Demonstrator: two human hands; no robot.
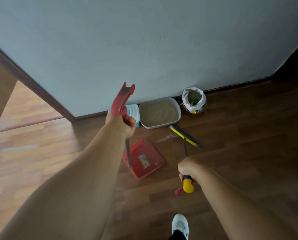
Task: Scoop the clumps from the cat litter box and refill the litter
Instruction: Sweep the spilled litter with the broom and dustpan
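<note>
Dark wood floor point(240, 135) against a pale wall, with the litter box point(159, 112) parked right at the skirting and filled with sandy litter. From the box, an open litter bag point(194, 99) is seen at about 2 o'clock, and a white and blue tub point(133, 110) is tucked in at 9 o'clock. A red dustpan point(144, 159) is set on the floor at 7 o'clock from the box, with a small pale pile of bits in it. Its long handle is gripped by the left hand point(122, 124), fingers wrapped round it. A broom point(185, 136) is held by the right hand point(188, 168), fist closed on the stick just above the yellow end cap, with the brush head laid at 5 o'clock from the box. A thin streak of spilled litter point(167, 138) is left between brush and pan.

What could go wrong, as a guess: grains could get flicked past the pan or under its lip if the stroke is made too hard. The pile could also be slid back out if the pan is tipped by its handle, and the box could be bumped by the brush.
</note>
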